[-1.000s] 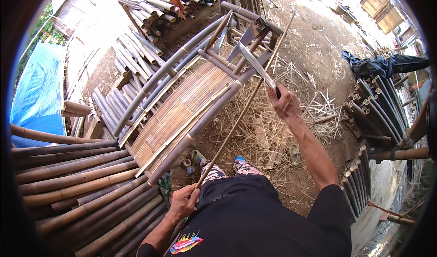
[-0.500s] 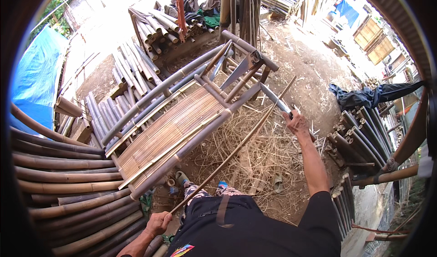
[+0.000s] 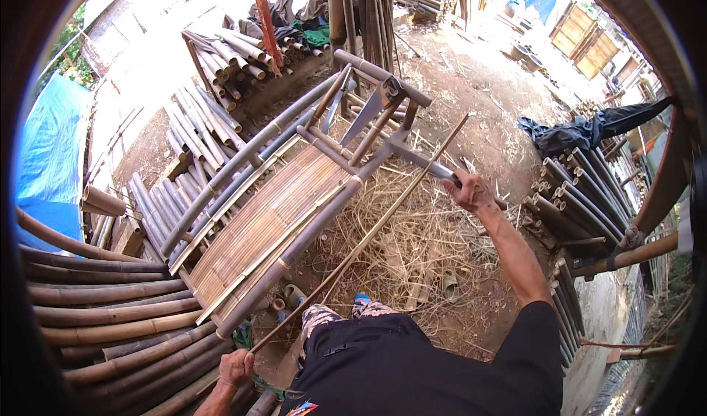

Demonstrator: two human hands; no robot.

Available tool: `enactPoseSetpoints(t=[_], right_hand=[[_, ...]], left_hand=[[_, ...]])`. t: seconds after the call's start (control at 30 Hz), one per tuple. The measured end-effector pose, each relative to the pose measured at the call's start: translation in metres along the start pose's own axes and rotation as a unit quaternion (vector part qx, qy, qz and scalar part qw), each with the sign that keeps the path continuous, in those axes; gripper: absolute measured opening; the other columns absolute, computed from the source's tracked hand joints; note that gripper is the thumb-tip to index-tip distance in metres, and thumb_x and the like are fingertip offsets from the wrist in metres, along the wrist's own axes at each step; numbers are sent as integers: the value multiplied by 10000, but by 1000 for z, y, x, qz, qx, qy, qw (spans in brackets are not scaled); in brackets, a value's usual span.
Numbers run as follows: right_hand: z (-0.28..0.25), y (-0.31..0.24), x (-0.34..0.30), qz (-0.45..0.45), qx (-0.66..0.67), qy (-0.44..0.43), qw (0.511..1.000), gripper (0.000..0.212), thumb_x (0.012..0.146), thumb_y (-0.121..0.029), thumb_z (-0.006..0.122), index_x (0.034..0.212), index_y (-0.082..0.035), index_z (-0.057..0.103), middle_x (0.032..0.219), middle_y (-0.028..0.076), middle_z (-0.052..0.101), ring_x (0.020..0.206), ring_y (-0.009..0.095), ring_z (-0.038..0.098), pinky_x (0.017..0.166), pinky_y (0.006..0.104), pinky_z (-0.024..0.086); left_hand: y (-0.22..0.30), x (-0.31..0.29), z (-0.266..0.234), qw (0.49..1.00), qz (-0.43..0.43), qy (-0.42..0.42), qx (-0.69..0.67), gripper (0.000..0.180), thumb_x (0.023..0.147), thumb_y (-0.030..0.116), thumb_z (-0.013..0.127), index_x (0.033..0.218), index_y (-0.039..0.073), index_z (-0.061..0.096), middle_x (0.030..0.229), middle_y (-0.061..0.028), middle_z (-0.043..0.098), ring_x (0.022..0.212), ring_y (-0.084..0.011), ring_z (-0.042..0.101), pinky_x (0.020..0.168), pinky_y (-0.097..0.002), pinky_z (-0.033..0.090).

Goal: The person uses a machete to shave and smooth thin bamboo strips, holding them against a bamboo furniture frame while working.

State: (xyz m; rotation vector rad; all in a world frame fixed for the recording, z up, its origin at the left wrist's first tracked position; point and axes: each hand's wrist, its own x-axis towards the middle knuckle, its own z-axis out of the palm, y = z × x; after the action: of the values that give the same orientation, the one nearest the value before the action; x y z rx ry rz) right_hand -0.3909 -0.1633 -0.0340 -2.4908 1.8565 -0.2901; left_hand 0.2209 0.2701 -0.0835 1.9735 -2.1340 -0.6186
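Observation:
My left hand [image 3: 236, 368], low in the view, is closed around the lower end of a long thin bamboo strip [image 3: 361, 261]. The strip slants up to the right, past my legs. My right hand [image 3: 473, 193] grips the handle of a long-bladed knife [image 3: 434, 167], thumb side toward the blade. The blade lies across the upper part of the strip and seems to touch it; its far end reaches the leg of a bamboo bench [image 3: 265, 224]. That bench has a slatted top and stands left of the strip. A handsaw [image 3: 372, 114] rests at its far end.
Shavings and split strips [image 3: 405, 247] cover the ground ahead of my feet. Curved bamboo poles [image 3: 110, 298] are stacked at the left, with more cut poles [image 3: 199, 129] behind the bench. A bundle of dark poles [image 3: 582, 195] stands right, below a dark cloth [image 3: 589, 129].
The view has shifted a little to the right. The knife blade has swung to a flatter angle across the strip. My left hand still grips the strip's lower end.

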Motion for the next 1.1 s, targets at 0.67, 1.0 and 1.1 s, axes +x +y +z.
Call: enactPoseSetpoints(t=[0.67, 1.0, 1.1], right_hand=[[-53, 161, -34, 425, 9, 155, 892, 727, 907, -684, 389, 871, -21, 685, 869, 203, 684, 795, 406, 652, 726, 458, 506], [25, -170, -88, 81, 298, -19, 951, 570, 948, -618, 399, 903, -66, 531, 610, 19, 519, 428, 118, 449, 348, 300, 393], [29, -213, -103, -20, 292, 93, 952, 633, 913, -670, 420, 864, -50, 538, 640, 122, 562, 550, 227, 588, 493, 381, 480]], left_hand=[[16, 20, -16, 990, -92, -67, -86, 306, 959, 232, 473, 749, 32, 572, 645, -192, 568, 623, -405, 585, 560, -466, 443], [239, 264, -33, 791, -137, -137, -581, 362, 1009, 195, 487, 1318, 12, 521, 629, 2, 502, 479, -69, 456, 432, -205, 372], [250, 276, -39, 765, -130, -144, -614, 369, 1015, 197, 480, 1331, 8, 510, 619, 15, 474, 469, -59, 424, 416, -197, 351]])
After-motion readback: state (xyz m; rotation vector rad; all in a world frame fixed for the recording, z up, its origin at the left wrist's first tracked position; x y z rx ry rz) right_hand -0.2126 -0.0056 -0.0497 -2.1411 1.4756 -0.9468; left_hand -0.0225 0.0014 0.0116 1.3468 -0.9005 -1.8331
